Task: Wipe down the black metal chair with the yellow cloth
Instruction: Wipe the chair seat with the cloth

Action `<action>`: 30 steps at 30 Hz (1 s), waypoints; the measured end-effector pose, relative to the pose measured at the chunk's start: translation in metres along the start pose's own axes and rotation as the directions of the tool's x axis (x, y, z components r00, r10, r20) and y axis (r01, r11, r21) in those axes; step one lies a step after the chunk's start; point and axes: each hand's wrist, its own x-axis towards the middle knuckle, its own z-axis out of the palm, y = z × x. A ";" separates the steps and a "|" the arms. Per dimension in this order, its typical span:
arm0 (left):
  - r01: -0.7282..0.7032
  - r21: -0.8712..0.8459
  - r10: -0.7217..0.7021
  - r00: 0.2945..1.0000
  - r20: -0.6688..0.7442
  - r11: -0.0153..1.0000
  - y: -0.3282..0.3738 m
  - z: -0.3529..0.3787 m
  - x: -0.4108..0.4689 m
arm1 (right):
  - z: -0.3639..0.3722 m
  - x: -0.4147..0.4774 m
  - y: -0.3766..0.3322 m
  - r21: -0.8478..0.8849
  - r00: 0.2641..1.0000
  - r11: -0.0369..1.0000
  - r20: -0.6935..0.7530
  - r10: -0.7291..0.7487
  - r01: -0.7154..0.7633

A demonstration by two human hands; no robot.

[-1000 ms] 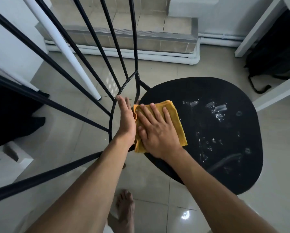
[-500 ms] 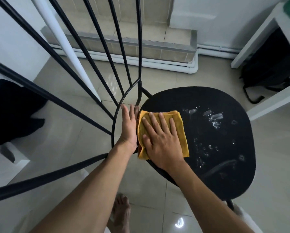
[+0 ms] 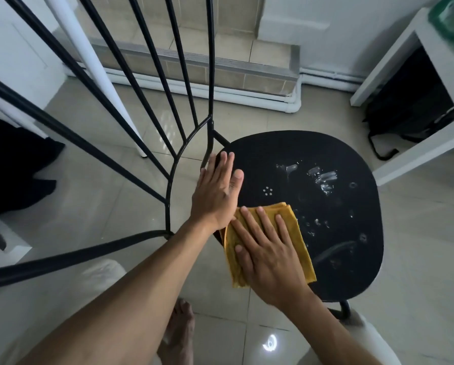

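Note:
The black metal chair (image 3: 333, 259) stands below me, its round seat speckled with wet drops and its thin-barred backrest (image 3: 168, 133) rising at the left. A folded yellow cloth (image 3: 299, 248) lies on the near left part of the seat. My right hand (image 3: 268, 256) presses flat on the cloth, fingers spread. My left hand (image 3: 216, 191) rests flat on the seat's left edge, by the base of the backrest, fingers together and holding nothing.
Glossy beige floor tiles (image 3: 418, 246) surround the chair. A white pole (image 3: 89, 59) stands behind the backrest. A white shelf unit (image 3: 415, 156) with a black bag (image 3: 410, 111) sits at the right. My bare foot (image 3: 178, 335) is under my arms. Dark fabric (image 3: 12, 167) lies at the left.
My right hand has slid the cloth toward me along the seat's left edge. My left hand now lies flat on the seat's left edge, farther from me than the cloth.

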 end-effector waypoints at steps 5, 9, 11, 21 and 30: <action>-0.017 -0.026 0.018 0.999 0.036 1.000 -0.006 -0.001 -0.003 | -0.007 0.062 0.014 0.008 0.995 0.998 -0.070 0.070 -0.069; -0.074 0.067 0.073 0.997 0.008 0.995 -0.012 0.006 -0.002 | -0.013 0.112 0.036 0.010 0.989 0.995 -0.106 0.103 -0.103; -0.086 0.140 0.090 0.996 -0.026 0.986 -0.010 0.007 -0.004 | -0.016 0.132 0.046 -0.002 0.987 0.993 -0.111 0.114 -0.115; -0.116 0.543 0.149 0.989 -0.017 0.832 -0.013 0.015 -0.005 | -0.030 0.170 0.095 0.021 0.966 0.975 -0.138 0.221 -0.220; -0.104 0.655 0.114 0.993 0.027 0.748 -0.003 0.017 -0.005 | -0.037 0.152 0.146 0.004 0.948 0.957 -0.141 0.287 -0.289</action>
